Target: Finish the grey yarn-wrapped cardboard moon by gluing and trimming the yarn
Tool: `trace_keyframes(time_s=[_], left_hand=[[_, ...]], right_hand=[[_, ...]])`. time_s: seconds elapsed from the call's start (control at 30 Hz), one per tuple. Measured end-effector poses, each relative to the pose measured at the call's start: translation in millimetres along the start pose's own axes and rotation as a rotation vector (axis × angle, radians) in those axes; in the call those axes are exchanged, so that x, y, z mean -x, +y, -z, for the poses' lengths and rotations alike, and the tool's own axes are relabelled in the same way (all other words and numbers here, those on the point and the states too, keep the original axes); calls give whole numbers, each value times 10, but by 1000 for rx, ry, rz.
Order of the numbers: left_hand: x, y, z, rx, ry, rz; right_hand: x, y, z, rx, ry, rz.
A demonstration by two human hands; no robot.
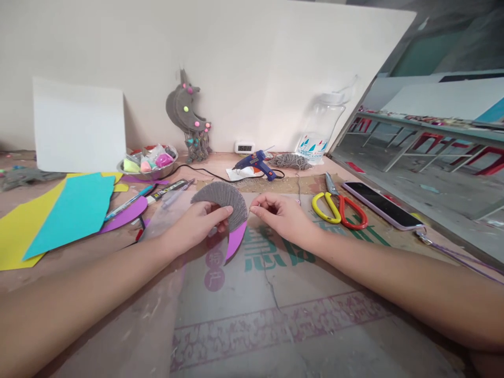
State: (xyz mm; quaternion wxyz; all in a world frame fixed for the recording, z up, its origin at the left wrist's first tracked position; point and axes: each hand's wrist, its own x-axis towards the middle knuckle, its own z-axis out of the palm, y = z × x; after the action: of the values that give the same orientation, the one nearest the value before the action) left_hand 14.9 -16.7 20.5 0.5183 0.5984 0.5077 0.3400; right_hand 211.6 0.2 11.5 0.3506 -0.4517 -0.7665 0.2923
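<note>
My left hand (pixel 202 223) grips a crescent moon shape (pixel 226 202), thumb on its front face. Grey yarn wraps most of the crescent, while its lower tip shows bare purple foam or card. Just to the right, my right hand (pixel 277 215) pinches something thin at the crescent's outer edge, which looks like the grey yarn. Below the hands a grey strand (pixel 271 286) trails over the plastic-covered board. A skein of grey yarn (pixel 290 161) lies at the back, with a strand running forward from it.
Behind lie a blue glue gun (pixel 255 164), a clock (pixel 244 147), a bottle (pixel 321 126) and a bowl of clay (pixel 149 163). Scissors (pixel 338 205) and a phone (pixel 381 205) rest at right. Coloured sheets (pixel 74 205) lie left. A finished-looking moon ornament (pixel 187 113) hangs on the wall.
</note>
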Motion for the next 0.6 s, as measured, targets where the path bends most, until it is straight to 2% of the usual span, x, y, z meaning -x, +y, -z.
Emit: trace_keyframes(time_s=[0.13,0.3,0.43,0.53,0.6], left_hand=[[-10,1,2,22,13,-6],[-43,-23,11,-19,60,-54],[-61,-48,16,30,64,-66],[-65,-56,29,-18,58,-89],[-67,-59,34,-28,56,-95]], right_hand=[[-26,51,19,-7,-8,-14],[-35,80,47,-216,73,-75],[-3,41,25,-209,-34,-45],[22,32,-9,-159,-50,14],[35,45,-29,-203,-60,40]])
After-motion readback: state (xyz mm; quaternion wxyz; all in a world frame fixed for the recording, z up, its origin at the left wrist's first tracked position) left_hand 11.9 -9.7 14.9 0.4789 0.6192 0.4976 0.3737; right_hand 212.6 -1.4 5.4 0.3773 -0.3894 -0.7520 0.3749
